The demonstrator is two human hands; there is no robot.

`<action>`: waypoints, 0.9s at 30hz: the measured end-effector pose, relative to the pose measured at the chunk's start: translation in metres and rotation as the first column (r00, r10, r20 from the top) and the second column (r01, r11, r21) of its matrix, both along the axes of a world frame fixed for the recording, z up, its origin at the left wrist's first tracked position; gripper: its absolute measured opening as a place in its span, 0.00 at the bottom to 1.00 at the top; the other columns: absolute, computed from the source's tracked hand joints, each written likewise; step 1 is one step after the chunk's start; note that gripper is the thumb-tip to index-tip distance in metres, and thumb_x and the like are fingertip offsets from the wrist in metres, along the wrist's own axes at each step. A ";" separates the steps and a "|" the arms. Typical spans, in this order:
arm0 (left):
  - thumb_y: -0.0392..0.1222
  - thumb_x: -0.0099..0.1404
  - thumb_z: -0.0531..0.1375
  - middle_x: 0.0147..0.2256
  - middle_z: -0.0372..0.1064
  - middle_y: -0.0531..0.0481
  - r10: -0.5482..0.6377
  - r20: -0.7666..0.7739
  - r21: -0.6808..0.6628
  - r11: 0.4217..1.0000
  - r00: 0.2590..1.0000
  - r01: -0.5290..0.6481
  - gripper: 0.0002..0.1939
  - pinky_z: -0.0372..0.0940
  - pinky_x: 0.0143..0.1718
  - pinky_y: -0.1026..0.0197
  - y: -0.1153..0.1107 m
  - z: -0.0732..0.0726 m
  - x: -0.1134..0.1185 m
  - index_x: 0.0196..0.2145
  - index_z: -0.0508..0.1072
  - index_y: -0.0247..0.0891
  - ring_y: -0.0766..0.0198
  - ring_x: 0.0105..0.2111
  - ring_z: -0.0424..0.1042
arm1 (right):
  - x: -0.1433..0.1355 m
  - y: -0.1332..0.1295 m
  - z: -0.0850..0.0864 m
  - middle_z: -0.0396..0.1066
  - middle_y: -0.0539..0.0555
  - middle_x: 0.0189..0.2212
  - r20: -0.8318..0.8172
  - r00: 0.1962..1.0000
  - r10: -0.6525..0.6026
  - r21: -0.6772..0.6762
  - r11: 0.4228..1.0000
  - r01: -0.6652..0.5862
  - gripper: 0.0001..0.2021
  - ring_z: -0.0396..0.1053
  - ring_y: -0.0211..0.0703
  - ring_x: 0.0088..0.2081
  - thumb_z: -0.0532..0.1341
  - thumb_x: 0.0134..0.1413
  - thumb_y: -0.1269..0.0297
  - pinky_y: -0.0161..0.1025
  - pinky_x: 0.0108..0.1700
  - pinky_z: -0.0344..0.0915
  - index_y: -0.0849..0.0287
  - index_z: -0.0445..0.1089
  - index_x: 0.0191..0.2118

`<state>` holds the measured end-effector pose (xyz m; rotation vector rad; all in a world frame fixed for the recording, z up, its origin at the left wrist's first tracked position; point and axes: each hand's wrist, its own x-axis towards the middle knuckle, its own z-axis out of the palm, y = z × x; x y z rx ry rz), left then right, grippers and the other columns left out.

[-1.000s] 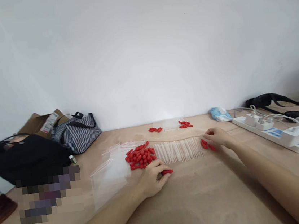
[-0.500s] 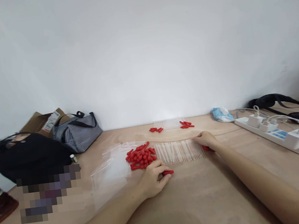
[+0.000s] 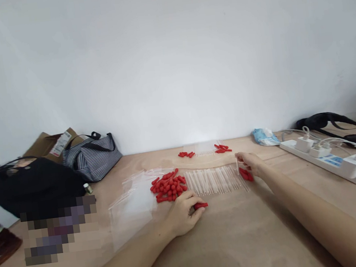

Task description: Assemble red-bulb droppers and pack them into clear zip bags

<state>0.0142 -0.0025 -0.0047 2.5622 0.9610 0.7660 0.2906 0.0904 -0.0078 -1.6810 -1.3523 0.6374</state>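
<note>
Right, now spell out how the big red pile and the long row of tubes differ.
The pile of bulbs is bright red, while the row of tubes is clear to whitish. The bulbs are short and swollen at one end; the tubes are slim and straight. The bulbs lie heaped at mixed angles, whereas the tubes lie side by side, roughly parallel. Both groups hold many like pieces on the table.

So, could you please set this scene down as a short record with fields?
Left hand: holding a red rubber bulb
Right hand: fingers pinching an upright thin clear tube
Middle: row of clear tubes
Left of row: pile of red bulbs, clear zip bags
Far left: striped bag
Far right: power strip
</note>
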 end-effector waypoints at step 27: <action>0.36 0.61 0.53 0.31 0.71 0.49 0.066 0.045 0.047 0.997 0.997 -0.068 0.08 0.62 0.35 0.63 0.000 0.002 0.001 0.35 0.71 0.36 0.63 0.32 0.68 | -0.076 -0.107 -0.018 0.65 0.54 0.29 0.425 0.731 0.533 0.230 0.718 -0.657 0.14 0.64 0.39 0.32 0.48 0.56 0.67 0.35 0.34 0.60 0.56 0.68 0.43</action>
